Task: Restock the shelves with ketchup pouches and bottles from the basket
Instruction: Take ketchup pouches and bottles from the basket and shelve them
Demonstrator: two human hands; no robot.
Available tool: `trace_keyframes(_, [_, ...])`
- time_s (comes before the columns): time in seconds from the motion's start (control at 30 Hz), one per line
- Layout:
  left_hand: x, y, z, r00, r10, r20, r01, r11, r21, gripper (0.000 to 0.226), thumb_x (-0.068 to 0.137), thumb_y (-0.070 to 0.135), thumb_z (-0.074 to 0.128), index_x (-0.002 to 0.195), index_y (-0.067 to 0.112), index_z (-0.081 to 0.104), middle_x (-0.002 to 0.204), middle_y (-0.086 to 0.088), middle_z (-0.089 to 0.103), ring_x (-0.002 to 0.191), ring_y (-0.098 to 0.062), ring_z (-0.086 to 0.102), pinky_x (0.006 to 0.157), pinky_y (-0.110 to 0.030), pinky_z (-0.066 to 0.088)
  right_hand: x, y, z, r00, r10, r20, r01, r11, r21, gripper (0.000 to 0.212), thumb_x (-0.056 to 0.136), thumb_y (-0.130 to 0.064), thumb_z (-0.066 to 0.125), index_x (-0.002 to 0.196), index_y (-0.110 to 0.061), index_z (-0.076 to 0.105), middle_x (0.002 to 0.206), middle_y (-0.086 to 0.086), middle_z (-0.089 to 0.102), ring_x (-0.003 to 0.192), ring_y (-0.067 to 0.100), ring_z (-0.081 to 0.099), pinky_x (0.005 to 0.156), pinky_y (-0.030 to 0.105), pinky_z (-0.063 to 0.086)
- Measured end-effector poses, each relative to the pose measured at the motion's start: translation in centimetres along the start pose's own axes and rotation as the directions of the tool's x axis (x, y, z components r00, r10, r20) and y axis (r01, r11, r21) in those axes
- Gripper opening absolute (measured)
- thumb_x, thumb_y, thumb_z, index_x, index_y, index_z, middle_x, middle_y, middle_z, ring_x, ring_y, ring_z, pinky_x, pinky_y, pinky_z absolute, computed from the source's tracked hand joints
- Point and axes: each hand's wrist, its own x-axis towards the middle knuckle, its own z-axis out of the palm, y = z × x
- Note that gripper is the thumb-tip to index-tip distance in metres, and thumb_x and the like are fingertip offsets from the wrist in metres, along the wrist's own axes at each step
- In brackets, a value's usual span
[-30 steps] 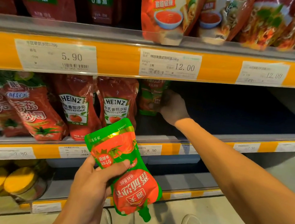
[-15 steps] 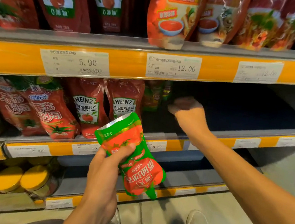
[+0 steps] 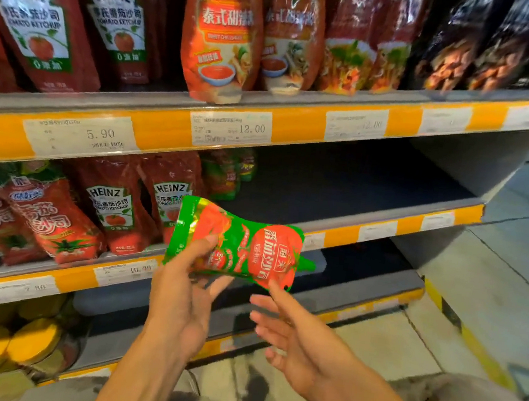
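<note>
The left hand (image 3: 183, 293) pinches a green and red ketchup pouch (image 3: 235, 243) lying sideways before the middle shelf (image 3: 385, 227). The right hand (image 3: 293, 339) hovers just below it, fingers spread and holding nothing.

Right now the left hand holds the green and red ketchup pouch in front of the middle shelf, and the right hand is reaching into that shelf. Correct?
Not quite. The left hand does hold the ketchup pouch in front of the middle shelf, but the head view shows the right hand open just below the pouch, not in the shelf.
</note>
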Motion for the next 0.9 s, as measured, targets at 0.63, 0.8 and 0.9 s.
trace_keyframes(0.63, [1.2, -2.2, 1.6, 0.925, 0.226, 0.304, -0.376, 0.651, 0.659, 0.028, 0.082, 0.06, 0.063, 0.099, 0.039, 0.072, 0.102, 0.018, 0.071, 0.097, 0.007, 0.063, 0.079, -0.019, 0.048, 5.9, -10.6, -3.7, 0.709, -0.698, -0.105, 0.705, 0.705, 0.078, 0.042, 0.086, -0.006, 0.074, 0.121, -0.02, 0.055, 0.104, 0.003, 0.076, 0.094, 0.018, 0.074, 0.07, 0.041, 0.062])
trace_keyframes(0.8, [4.9, -3.5, 0.4, 0.725, 0.3, 0.619, -0.566, -0.251, 0.785, 0.053, 0.088, 0.027, 0.07, 0.138, 0.02, 0.054, 0.137, 0.002, 0.054, 0.13, -0.016, 0.046, 0.108, -0.029, 0.035, 10.5, -15.7, -4.4, 0.608, -0.776, -0.171, 0.743, 0.631, -0.223, 0.042, 0.086, 0.002, 0.075, 0.118, -0.012, 0.051, 0.101, 0.003, 0.073, 0.088, 0.011, 0.073, 0.067, 0.031, 0.058])
trace_keyframes(0.9, [6.3, -4.2, 0.4, 0.748, 0.151, 0.646, -0.517, -0.479, 0.71, 0.068, 0.089, 0.029, 0.07, 0.149, 0.01, 0.044, 0.147, -0.007, 0.048, 0.137, -0.026, 0.043, 0.115, -0.037, 0.035, 13.3, -17.5, -4.3, 0.564, -0.816, -0.127, 0.746, 0.569, -0.346, 0.05, 0.084, 0.0, 0.078, 0.122, -0.016, 0.051, 0.111, -0.002, 0.069, 0.1, 0.01, 0.066, 0.084, 0.033, 0.055])
